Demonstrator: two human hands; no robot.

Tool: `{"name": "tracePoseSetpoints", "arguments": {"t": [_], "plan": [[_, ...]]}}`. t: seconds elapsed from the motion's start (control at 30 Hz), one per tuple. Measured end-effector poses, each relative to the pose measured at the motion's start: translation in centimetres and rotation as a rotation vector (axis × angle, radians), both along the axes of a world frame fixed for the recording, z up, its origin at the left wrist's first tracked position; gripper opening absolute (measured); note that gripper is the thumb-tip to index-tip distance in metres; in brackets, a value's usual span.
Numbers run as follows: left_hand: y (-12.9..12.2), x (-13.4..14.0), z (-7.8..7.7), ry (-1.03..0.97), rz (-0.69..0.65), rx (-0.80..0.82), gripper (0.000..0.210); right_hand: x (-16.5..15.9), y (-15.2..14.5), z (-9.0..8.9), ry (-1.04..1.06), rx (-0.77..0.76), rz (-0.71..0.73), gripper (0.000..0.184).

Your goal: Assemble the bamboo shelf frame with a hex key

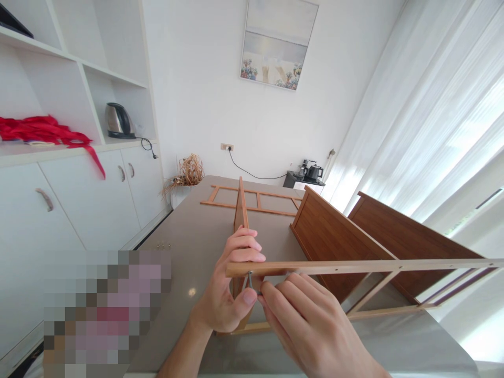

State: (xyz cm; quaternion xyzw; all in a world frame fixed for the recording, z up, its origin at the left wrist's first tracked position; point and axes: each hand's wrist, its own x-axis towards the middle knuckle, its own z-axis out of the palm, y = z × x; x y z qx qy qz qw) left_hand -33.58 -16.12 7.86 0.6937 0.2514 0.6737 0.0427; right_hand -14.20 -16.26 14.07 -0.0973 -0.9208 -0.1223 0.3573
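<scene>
A wooden shelf unit stands on the table in front of me, its long side rail (323,267) facing up toward me. My left hand (232,281) is closed around the rail's left end, fingers behind it and thumb in front. A thin metal hex key (250,279) meets the rail near that end. My right hand (301,315) pinches the key's lower part just beside my left thumb; the fingers hide much of it. Beyond my left fingers rises an end shelf board (241,207). Two wider brown boards (334,231) stand joined to the rail further right.
Flat on the grey table (185,252) lies another wooden ladder-shaped frame (258,200). Small metal bits (163,245) lie near the left edge, beside a pixelated area. White cabinets (98,199) line the left; a curtain (425,94) hangs on the right. Kettles stand further back.
</scene>
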Motion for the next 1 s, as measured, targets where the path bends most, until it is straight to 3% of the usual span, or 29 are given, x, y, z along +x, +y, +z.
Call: {"name": "tracePoseSetpoints", "arguments": {"t": [0.67,1.0], "plan": [[-0.04,-0.01,-0.16,-0.013,-0.016,-0.013,0.042,0.15,-0.09,0.56,-0.022,0.038,-0.021,0.015],[-0.11,0.06,0.16,-0.007,-0.002,-0.011,0.042,-0.50,-0.41,-0.24,0.045,0.004,-0.027,0.017]]}}
